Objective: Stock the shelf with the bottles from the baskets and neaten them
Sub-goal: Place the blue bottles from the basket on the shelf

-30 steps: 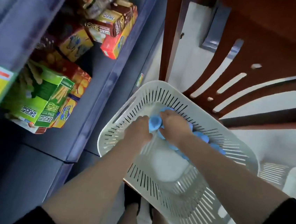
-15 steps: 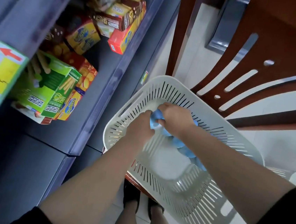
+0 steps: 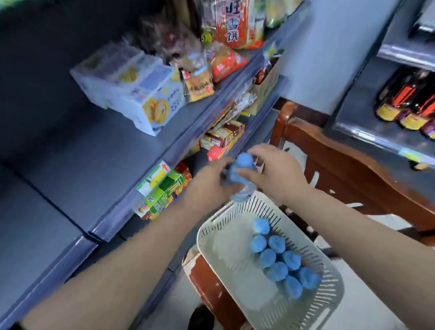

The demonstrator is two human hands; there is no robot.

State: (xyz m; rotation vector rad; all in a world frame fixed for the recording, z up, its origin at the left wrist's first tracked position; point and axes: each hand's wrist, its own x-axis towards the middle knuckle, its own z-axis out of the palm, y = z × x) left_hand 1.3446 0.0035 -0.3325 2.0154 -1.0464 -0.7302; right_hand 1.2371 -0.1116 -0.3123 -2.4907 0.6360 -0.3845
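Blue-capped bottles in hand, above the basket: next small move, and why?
Probably carry them left onto the bare shelf. Both hands, left hand and right hand, hold the blue-capped bottles clear above the basket, and that shelf section has open space.

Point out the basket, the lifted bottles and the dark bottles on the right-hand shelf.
basket [image 3: 229,249]: head view, bare inner wall by the left rim.
lifted bottles [image 3: 244,160]: head view, top blue cap, between both hands.
dark bottles [image 3: 416,105]: head view, middle bottle's red label.

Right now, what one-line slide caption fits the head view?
Both hands, left and right, lift blue-capped bottles from the basket toward the shelf.
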